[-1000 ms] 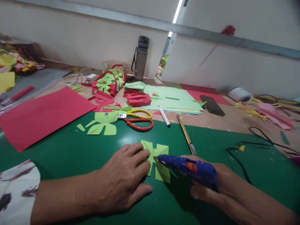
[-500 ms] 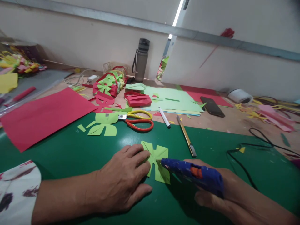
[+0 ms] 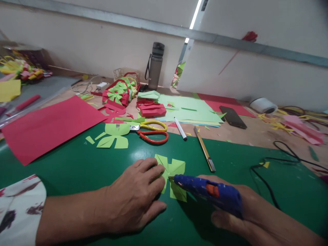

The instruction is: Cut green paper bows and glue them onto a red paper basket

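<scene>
On the green mat lies a light green paper cutout (image 3: pixel 177 167) with four petal-like lobes and fold creases. My left hand (image 3: pixel 139 196) rests palm down, its fingertips pressing the cutout's left side flat; the fingers are laid out, not wrapped round anything. A blue hot glue gun (image 3: pixel 208 191) with an orange patch is gripped in my right hand (image 3: pixel 230 215). Its nozzle points left, at the middle of the cutout; whether it touches the paper I cannot tell. Beyond my left hand, a second green cutout (image 3: pixel 114 135) lies by red-and-yellow-handled scissors (image 3: pixel 153 131).
A utility knife (image 3: pixel 204 148) and a white marker (image 3: pixel 180 128) lie past the cutout. Red paper (image 3: pixel 52 126) covers the mat's left side. Folded red and green paper baskets (image 3: pixel 116 95), a grey bottle (image 3: pixel 155 66) and a phone (image 3: pixel 232 117) stand or lie farther back. A black cord (image 3: pixel 266 184) runs at right.
The glue gun's nozzle has moved slightly left, toward the centre of the green cutout. My left hand stays in place on the paper.
</scene>
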A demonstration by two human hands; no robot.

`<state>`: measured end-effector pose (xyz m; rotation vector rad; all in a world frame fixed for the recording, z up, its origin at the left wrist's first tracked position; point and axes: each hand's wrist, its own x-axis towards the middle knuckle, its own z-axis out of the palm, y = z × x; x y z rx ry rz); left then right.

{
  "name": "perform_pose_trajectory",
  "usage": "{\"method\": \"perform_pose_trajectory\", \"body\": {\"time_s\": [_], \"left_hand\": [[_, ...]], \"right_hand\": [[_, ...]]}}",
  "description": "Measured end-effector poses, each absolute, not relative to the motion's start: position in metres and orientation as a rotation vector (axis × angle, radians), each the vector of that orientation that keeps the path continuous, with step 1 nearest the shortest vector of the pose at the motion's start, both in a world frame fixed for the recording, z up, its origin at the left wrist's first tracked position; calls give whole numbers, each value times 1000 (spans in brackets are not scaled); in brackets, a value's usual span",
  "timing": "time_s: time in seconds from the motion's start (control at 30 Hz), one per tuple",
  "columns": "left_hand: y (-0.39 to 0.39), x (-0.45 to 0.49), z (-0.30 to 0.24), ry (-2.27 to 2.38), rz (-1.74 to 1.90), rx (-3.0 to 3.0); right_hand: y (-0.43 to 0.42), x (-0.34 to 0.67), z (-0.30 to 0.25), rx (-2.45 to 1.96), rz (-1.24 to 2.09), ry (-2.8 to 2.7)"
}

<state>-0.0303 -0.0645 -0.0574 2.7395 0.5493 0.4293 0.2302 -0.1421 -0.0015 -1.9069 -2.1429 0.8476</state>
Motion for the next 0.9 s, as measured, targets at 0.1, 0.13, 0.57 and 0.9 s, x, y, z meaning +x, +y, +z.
{"method": "perform_pose_trajectory", "body": {"time_s": [0.1,0.13,0.57,0.9], "left_hand": [[-65,-31,-57,551,436,2748],[-65,-31,-58,552,436,2748],[-65,-30,-58,556,426,2743],[-65,-30,-60,547,453,2734]], "right_hand": [[-139,228,0,-1886,820,-2147],[-140,229,-1,-1901,799,-2137],[-128,218,10,-1895,905,-2073],[-140,239,-19,-1378,339,-2518]]}}
